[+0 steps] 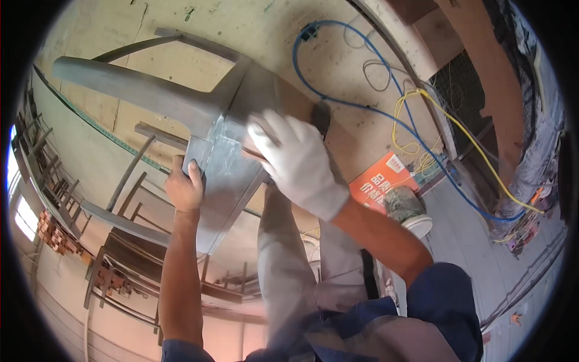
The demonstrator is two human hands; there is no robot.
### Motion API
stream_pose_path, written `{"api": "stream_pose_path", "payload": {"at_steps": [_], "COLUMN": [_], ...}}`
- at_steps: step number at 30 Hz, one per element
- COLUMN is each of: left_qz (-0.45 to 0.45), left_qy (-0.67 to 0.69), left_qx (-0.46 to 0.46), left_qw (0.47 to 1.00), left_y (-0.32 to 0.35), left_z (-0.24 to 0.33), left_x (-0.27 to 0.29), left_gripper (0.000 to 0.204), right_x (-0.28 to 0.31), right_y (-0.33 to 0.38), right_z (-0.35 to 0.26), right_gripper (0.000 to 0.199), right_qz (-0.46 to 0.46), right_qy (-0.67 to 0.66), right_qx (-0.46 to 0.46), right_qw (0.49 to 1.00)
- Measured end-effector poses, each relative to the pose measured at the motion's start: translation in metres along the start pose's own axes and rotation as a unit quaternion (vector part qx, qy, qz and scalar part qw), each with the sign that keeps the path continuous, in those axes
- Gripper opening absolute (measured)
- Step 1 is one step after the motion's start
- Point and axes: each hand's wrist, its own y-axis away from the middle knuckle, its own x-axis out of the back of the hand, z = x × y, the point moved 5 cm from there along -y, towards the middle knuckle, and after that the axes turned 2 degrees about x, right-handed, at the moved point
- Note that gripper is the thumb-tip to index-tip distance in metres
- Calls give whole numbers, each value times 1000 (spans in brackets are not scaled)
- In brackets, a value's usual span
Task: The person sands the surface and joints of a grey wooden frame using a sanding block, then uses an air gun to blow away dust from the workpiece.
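We hold a grey, dusty wooden chair frame [199, 102] up in front of us. Our bare left hand [184, 187] grips its corner joint, fingers curled tight. Our right hand [298, 163], in a white glove, presses flat on the seat rail, maybe over a sanding piece; we cannot tell. We think the rubbing is partly done: dust covers the joint, and the 2 long legs look darker.
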Motion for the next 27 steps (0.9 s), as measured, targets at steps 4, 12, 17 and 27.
{"api": "stream_pose_path", "payload": {"at_steps": [4,12,17,27], "left_qz": [57,34,118,-21], "left_qy": [59,25,54,80], "left_qx": [-57,-31,-45,36], "left_qw": [995,999,991,996], "left_y": [3,-6,0,4], "left_z": [39,33,11,26], "left_x": [-15,-19,-27,4], "left_gripper": [37,40,44,55], "right_x": [-10,-17,7,338], "right_y": [6,31,-6,158], "right_z": [19,18,-7,110], "right_gripper": [37,36,39,74], "right_qz": [56,-25,-4,185], "right_qy": [-51,46,74,259], "right_qx": [-14,-12,-4,-158], "right_qw": [997,999,997,935]}}
